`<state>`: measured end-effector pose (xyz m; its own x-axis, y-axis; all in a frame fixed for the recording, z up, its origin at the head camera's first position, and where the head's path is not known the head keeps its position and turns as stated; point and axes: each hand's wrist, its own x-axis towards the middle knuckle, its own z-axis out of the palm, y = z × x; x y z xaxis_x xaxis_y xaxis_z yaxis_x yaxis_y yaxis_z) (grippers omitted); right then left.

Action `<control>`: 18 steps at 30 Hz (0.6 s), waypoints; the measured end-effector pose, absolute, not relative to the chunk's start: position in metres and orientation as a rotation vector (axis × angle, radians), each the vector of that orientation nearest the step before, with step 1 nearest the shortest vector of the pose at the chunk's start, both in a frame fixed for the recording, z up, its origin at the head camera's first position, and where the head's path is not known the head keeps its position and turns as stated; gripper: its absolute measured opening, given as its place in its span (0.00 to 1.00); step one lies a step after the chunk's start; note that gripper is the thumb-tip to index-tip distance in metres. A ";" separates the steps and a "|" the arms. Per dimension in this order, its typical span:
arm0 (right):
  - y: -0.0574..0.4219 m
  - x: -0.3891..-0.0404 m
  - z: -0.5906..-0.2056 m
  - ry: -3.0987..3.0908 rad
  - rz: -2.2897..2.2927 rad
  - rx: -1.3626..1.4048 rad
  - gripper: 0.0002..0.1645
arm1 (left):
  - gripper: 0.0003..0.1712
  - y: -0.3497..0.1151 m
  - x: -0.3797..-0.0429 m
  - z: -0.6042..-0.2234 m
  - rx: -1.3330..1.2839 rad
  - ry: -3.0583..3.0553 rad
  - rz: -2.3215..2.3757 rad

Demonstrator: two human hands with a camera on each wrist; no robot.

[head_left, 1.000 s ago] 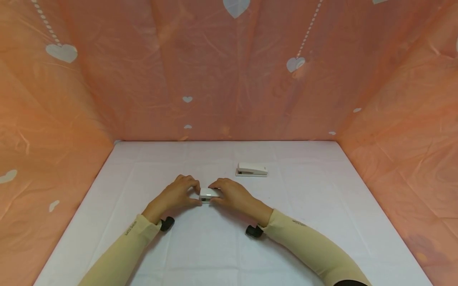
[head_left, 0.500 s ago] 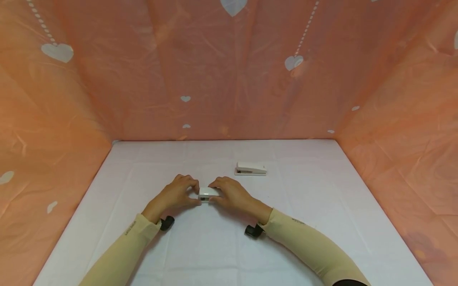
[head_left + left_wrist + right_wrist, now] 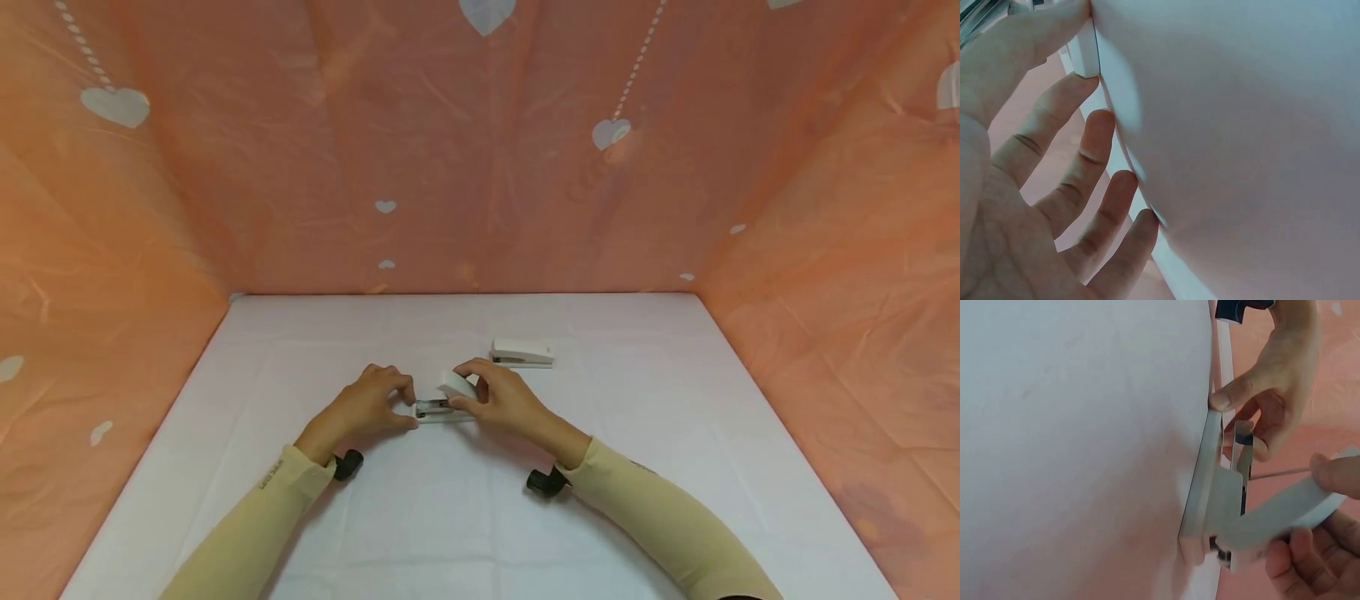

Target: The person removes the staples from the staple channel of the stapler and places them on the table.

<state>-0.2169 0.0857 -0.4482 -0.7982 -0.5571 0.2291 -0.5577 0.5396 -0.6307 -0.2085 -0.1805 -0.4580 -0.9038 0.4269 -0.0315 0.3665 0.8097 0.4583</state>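
Note:
A white stapler (image 3: 1197, 487) lies on the table with its top cover (image 3: 1285, 509) swung up from the base. Under the raised cover, the metal staple rail (image 3: 1244, 450) is exposed, and a thin metal rod runs from it toward the cover. My left hand (image 3: 372, 403) pinches the front end of the stapler's base between thumb and forefinger; its other fingertips rest on the tabletop. My right hand (image 3: 504, 398) holds the cover between thumb and fingers, tilted above the rear of the base. In the left wrist view, only the base's end (image 3: 1087, 53) and part of the metal show.
A second white stapler (image 3: 522, 352), closed, lies behind my right hand. White cloth covers the table (image 3: 420, 517). Orange sheeting (image 3: 480, 167) with pale hearts rises behind and on both sides.
My right hand has lifted the stapler's cover up and back toward the right, baring the metal rail. My left hand keeps its place at the front end.

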 end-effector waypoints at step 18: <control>0.119 -0.215 -0.448 -2.613 1.475 0.949 0.26 | 0.17 -0.180 -0.208 -0.460 0.618 2.853 0.719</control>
<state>-0.2148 0.1193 -0.4479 -0.8182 -0.5032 0.2780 -0.4981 0.3791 -0.7798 -0.2082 -0.1805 -0.4603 -0.9068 0.4205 -0.0300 0.3561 0.8021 0.4795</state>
